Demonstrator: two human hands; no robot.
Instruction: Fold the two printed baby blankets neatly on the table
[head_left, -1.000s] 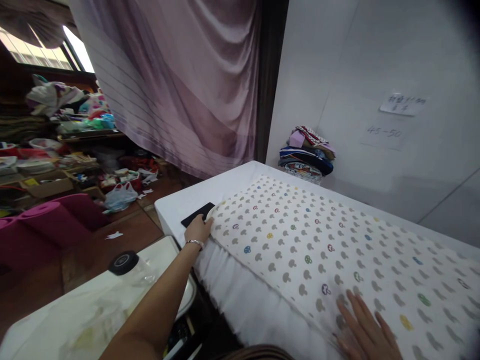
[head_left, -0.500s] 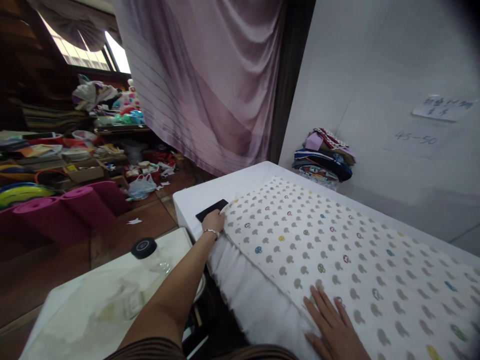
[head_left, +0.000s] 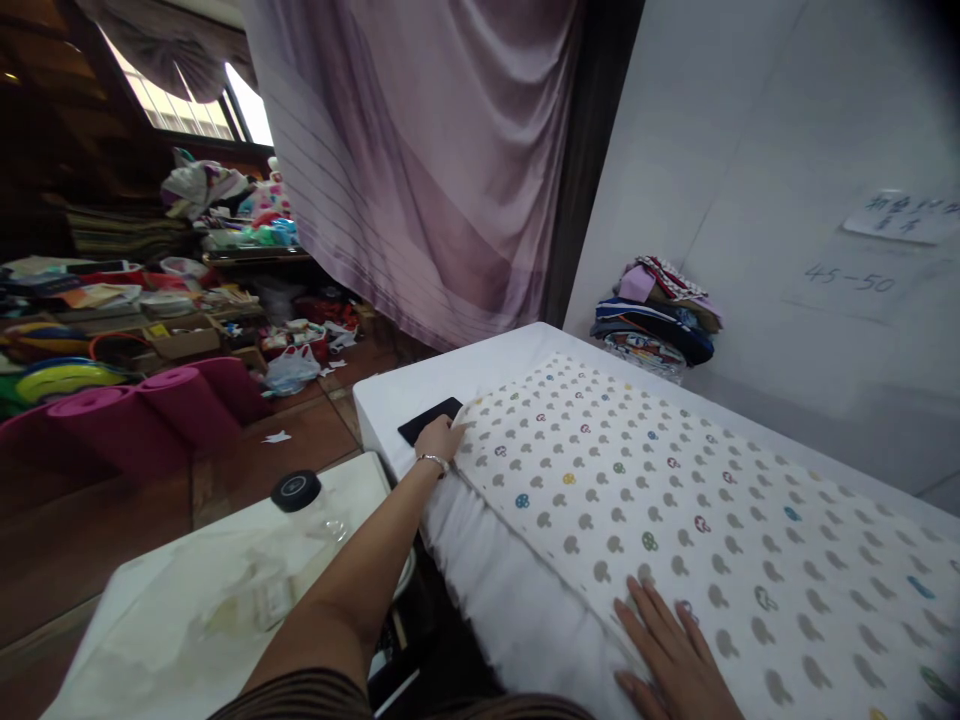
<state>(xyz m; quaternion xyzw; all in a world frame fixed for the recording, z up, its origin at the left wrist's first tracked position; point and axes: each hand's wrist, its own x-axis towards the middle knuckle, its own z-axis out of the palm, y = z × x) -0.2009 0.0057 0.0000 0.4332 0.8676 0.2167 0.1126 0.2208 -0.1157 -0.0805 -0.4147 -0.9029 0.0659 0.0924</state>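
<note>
A white cloth with a mushroom print (head_left: pixel 600 480) lies spread over a white-covered table (head_left: pixel 480 360). My left hand (head_left: pixel 437 440) is closed on the cloth's near-left corner, beside a flat black object (head_left: pixel 427 420) on the table. My right hand (head_left: pixel 675 645) rests flat on the cloth near its front edge, fingers spread. White gathered fabric (head_left: pixel 502 580) hangs below the cloth's edge.
At the lower left, a white stool-like surface (head_left: pixel 180 570) bears a clear bottle with a black cap (head_left: pixel 295 490). Pink rolled mats (head_left: pixel 135 430) stand on the floor. Folded clothes (head_left: pixel 656 315) are stacked by the wall, and a purple curtain (head_left: pixel 450 150) hangs behind.
The whole view has shifted slightly, so things appear a little further right. Both hands keep their places on the cloth.
</note>
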